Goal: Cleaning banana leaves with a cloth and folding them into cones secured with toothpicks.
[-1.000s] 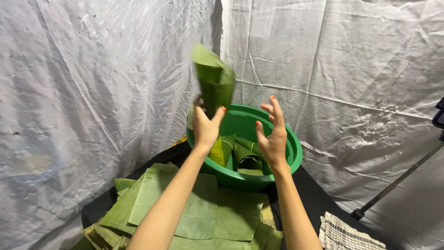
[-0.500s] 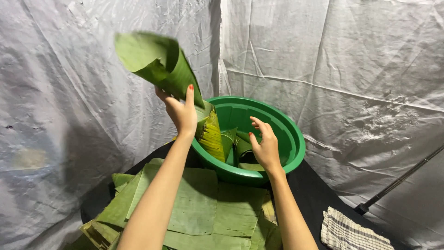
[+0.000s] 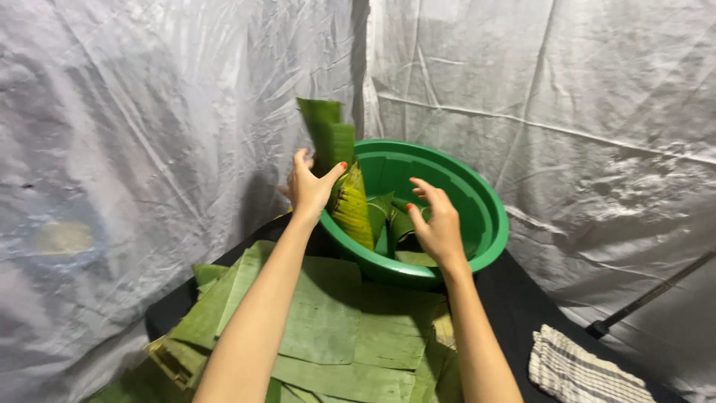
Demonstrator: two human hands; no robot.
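- Left hand [image 3: 312, 186] is raised at the near-left rim of the green basin [image 3: 488, 216], fingers and thumb clamped on a folded banana leaf [image 3: 335, 149].
- That leaf stands roughly upright: its top sticks up above the hand, its lower yellow-green part hangs down over the rim into the basin.
- Right hand [image 3: 436, 224] hovers over the near side of the basin, fingers spread and slightly curled, holding nothing. I can't tell whether the fingertips touch the leaves below.
- Inside the basin I see more leaf pieces [image 3: 399, 231], folded or rolled, lying against the near wall and the bottom.
- The basin sits on a black table [image 3: 533, 313], towards the far end, and its near edge rests on the leaf stack.
- Stack of flat banana leaves [image 3: 335, 328] covers the table in front of the basin, under both forearms; ragged ends hang off the left corner.
- Striped cloth [image 3: 582, 369] lies at the table's right edge, well apart from both hands.
- White plastic sheeting [image 3: 149, 112] hangs behind and on both sides of the table.
- A dark rod [image 3: 649, 295] leans in from the right, low against the sheeting.
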